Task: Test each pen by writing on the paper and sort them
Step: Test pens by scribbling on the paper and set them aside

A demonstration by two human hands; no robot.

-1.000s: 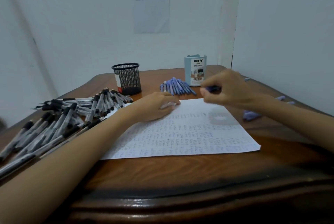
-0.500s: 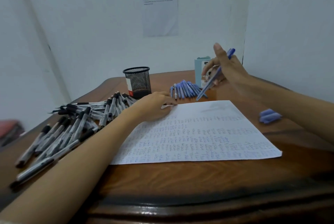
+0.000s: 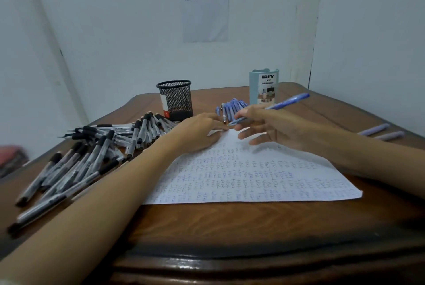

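A white sheet of paper (image 3: 253, 174) covered in small blue scribbles lies on the wooden table (image 3: 230, 220). My left hand (image 3: 197, 131) rests flat on the paper's far left corner, fingers apart. My right hand (image 3: 269, 128) hovers just above the paper's far edge and holds a blue pen (image 3: 282, 105) between thumb and fingers, tip pointing left toward my left hand. Behind the hands lies a bunch of blue pens (image 3: 231, 107). A large heap of black-capped pens (image 3: 92, 153) is spread out at the left.
A black mesh pen cup (image 3: 176, 100) and a pale blue desk organizer (image 3: 264, 86) stand at the back. Two pale purple pens (image 3: 381, 131) lie at the right edge. White walls close in behind and at the right.
My right hand has come down from a raised position with the blue pen and moved left, close to my left hand. The left hand has stayed on the paper.
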